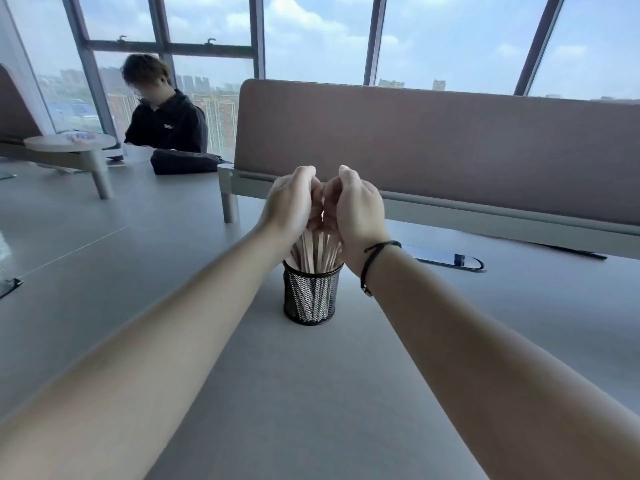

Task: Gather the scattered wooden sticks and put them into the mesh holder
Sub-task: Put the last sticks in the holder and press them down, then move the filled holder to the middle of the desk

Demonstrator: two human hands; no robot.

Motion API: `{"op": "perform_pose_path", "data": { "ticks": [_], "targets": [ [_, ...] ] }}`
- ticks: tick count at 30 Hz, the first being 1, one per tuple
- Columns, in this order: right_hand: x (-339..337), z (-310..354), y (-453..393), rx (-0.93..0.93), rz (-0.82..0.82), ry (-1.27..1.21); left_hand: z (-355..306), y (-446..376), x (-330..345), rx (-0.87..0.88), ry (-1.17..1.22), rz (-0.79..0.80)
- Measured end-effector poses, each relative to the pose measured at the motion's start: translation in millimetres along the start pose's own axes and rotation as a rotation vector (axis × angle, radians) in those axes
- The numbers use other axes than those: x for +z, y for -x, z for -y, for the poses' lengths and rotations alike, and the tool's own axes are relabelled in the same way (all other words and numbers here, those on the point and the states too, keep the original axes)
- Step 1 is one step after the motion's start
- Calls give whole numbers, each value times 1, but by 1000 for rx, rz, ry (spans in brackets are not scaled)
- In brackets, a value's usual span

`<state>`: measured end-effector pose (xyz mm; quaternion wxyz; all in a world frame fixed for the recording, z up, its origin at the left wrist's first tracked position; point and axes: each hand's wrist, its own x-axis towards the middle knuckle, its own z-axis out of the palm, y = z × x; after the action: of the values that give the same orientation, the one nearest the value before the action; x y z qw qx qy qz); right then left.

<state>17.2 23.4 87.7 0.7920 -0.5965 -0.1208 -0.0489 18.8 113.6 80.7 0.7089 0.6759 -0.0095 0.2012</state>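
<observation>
A black mesh holder [309, 296] stands upright on the grey table in the middle of the view. A bundle of pale wooden sticks [317, 252] stands in it, lower ends inside the mesh, upper ends rising above the rim. My left hand [291, 202] and my right hand [356, 206] are cupped together around the tops of the sticks, fingers curled and touching each other. The stick tips are hidden inside my hands. A dark cord bracelet sits on my right wrist.
A dark phone [450, 259] lies flat to the right of the holder. A brown divider panel [433, 143] runs across the table's back. At the far left a person in dark clothes [166, 123] sits beside a dark pouch [187, 161] and a round stand [69, 142].
</observation>
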Motion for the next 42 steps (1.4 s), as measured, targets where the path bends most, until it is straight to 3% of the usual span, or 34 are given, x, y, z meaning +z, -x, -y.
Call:
{"op": "perform_pose_path", "data": {
  "ticks": [5, 8, 11, 13, 15, 21, 24, 29, 35, 42],
  "targets": [
    [-22, -26, -14, -441, -10, 838, 11, 0, -8, 230, -436, -36],
    [-35, -32, -7, -589, 110, 971, 18, 3, -16, 443, -670, -14],
    [-43, -42, 0, -519, 294, 1002, 25, 7, -27, 629, -930, -26],
    [-48, -48, 5, -530, 333, 1028, 29, 12, -32, 671, -1078, -40],
    [-51, -51, 7, -581, 327, 1046, 32, 19, -32, 626, -1147, 3],
    [-47, -49, 16, -608, 288, 1070, 23, 24, -35, 382, -1016, 164],
    [-50, -48, 17, -387, 312, 772, 11, 26, -34, 330, -958, 227],
    [-66, -60, 25, -57, 59, 368, 5, 20, -22, 166, -1142, 382],
    [-63, -101, 58, 166, 216, 363, 3, 8, -7, 126, -1246, 463],
    [-44, -100, 64, 86, 82, 604, 14, 4, 8, 129, -1137, 317]
  ]
}}
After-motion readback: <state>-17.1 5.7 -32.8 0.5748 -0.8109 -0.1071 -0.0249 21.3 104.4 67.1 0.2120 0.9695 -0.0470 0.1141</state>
